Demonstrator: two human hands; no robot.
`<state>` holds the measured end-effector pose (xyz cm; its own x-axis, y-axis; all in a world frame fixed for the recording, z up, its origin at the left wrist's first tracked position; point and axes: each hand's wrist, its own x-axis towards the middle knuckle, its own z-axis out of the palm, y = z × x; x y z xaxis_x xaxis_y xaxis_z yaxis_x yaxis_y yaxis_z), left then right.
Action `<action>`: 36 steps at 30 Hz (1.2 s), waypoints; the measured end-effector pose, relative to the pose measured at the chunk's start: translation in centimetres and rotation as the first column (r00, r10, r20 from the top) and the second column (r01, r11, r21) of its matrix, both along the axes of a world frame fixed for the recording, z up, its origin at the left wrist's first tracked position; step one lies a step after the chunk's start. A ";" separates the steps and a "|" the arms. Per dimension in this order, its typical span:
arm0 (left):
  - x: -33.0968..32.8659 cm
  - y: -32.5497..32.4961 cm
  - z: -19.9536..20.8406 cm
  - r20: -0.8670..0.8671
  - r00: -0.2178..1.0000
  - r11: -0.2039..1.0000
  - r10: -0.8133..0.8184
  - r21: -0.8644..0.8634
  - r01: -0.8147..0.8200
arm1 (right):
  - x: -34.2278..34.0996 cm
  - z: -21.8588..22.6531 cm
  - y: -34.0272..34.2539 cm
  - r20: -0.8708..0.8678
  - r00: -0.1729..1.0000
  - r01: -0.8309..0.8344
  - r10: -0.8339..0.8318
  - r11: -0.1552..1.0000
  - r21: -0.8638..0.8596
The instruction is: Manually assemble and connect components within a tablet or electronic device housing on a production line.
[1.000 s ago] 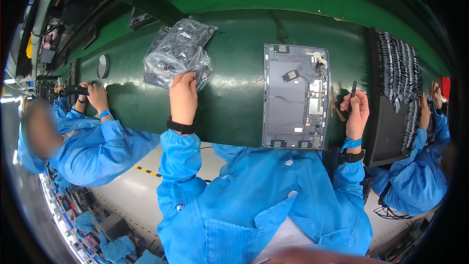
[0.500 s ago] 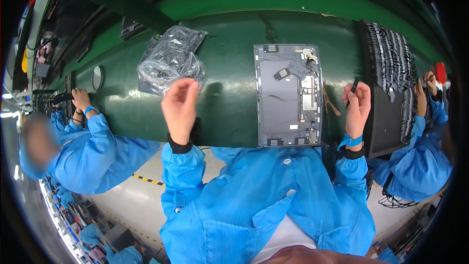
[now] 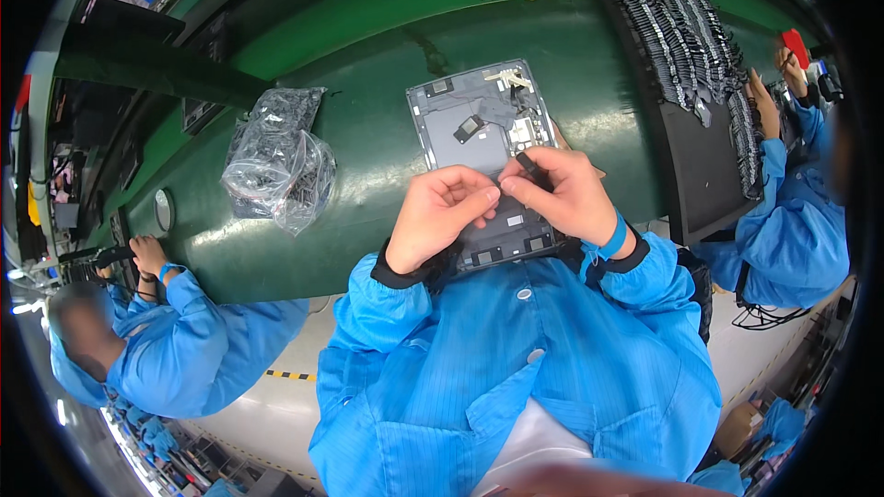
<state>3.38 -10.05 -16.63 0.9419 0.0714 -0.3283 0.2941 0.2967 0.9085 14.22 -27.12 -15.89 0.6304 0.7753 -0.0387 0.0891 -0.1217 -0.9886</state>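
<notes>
A grey laptop casing (image 3: 440,135) lies on the green bench in front of me, fitted with boards and cables along its right side. A small black rectangular module (image 3: 469,129) with a grey flap rests loose inside it. Above the casing's lower half, my left hand (image 3: 440,214) is closed in a pinch; anything between its fingertips is too small to make out. My right hand (image 3: 569,191) meets it fingertip to fingertip, closed around a slim black tool (image 3: 528,164) whose end sticks up past the index finger. Both hands hide the casing's middle.
To the left sits a clear plastic bag (image 3: 281,170) of dark parts. A black tray (image 3: 692,152) at right holds rows of small black-and-silver parts. Co-workers in blue sit on both sides, one with a hand (image 3: 762,106) by the tray. A round dish (image 3: 164,210) stands far left.
Both hands have come inward from either side of the casing and now meet over it. The black tool has stayed in my right hand. The whole view has turned somewhat.
</notes>
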 end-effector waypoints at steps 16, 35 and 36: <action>1.6 -1.5 -1.3 0.097 0.988 0.973 0.123 0.186 -0.139 | 0.7 -1.0 -0.7 -0.224 0.967 0.118 -0.119 0.993 -0.017; 16.3 4.8 -3.1 0.270 0.908 0.403 -0.319 0.906 -0.128 | 12.9 -4.6 3.9 0.629 0.768 0.212 -0.119 0.975 -0.074; 16.4 4.8 -3.0 0.257 0.911 0.398 -0.324 0.910 -0.115 | 12.9 -4.7 4.0 0.627 0.770 0.214 -0.121 0.974 -0.074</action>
<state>19.80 -5.29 -19.58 0.9798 0.0047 0.1997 -0.1271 -0.7567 0.6413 27.14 -23.17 -20.63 0.6740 0.6716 0.3077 0.6373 -0.3180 -0.7020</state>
